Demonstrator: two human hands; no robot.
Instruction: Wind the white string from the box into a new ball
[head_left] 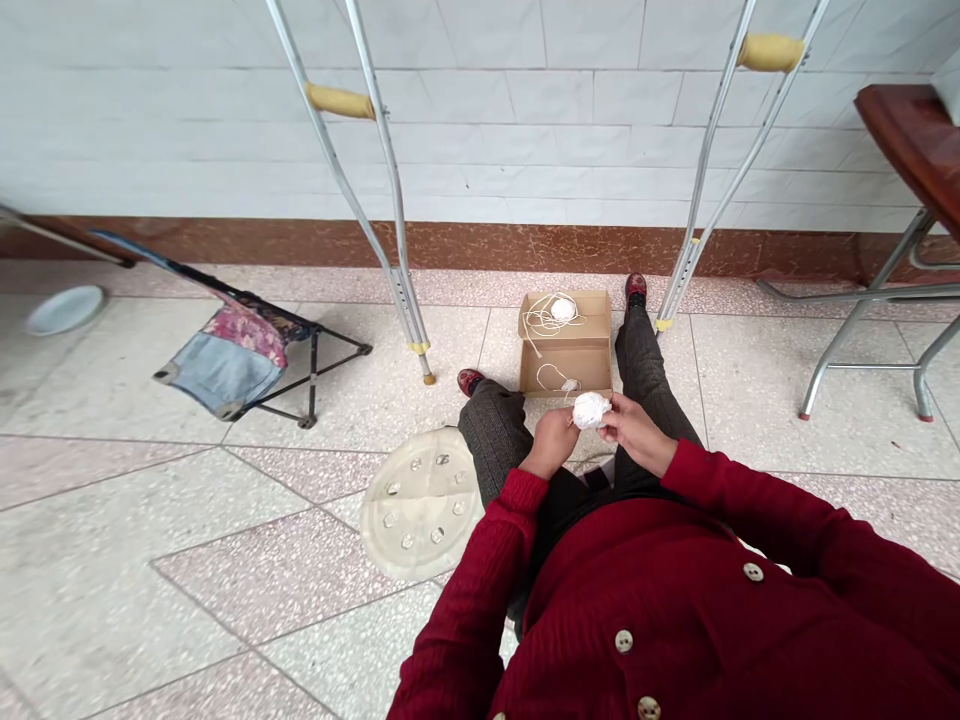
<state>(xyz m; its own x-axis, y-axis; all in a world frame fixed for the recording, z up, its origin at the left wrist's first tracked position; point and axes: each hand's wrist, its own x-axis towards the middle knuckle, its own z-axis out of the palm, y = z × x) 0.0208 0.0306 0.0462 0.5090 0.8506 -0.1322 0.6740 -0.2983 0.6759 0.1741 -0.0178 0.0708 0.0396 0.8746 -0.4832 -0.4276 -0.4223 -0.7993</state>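
Between my two hands is a white, roundish, wrinkled bundle (pixel 591 410), held above my lap. My left hand (pixel 553 441) grips it from the left, fingers curled and partly hidden. From the other side, my right hand (pixel 636 432) pinches it with thumb and fingers. Just beyond lies an open cardboard box (pixel 566 355) on the floor between my feet. In its far half sits a white ball (pixel 561 309) with loops of white cord (pixel 536 322). The near half holds a small white piece (pixel 570 385) with a thin cord curving from it.
Two metal crutches (pixel 394 200) (pixel 720 170) lean on the tiled wall. A folding stool (pixel 232 350) stands at left, near a pale dish (pixel 66 310). A round cover with holes (pixel 420 505) lies beside my left leg. A wooden-topped metal-legged table (pixel 862 295) is at right.
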